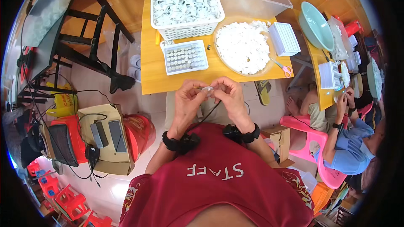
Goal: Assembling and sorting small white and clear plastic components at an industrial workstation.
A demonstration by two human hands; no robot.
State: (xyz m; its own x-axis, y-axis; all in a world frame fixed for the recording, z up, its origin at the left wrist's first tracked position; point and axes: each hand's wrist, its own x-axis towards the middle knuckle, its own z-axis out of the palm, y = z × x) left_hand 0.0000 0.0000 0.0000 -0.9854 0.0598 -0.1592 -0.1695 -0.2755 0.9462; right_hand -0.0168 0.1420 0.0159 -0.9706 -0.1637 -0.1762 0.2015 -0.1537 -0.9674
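Just in front of the table's near edge, my left hand and my right hand meet, pinching a small round white plastic piece between fingertips. Its details are partly hidden by the fingers. On the wooden table beyond them lies a shallow white tray with rows of small round pieces. To its right, a clear round basin is heaped with small white parts. Behind the tray, a white perforated basket is full of white ring-like plastic parts.
Pink-handled scissors lie beside the basin, near a stack of white trays. A clear plastic bin stands at the back. At left, a cardboard box holds dark devices and cables. Another person works at right on a pink chair.
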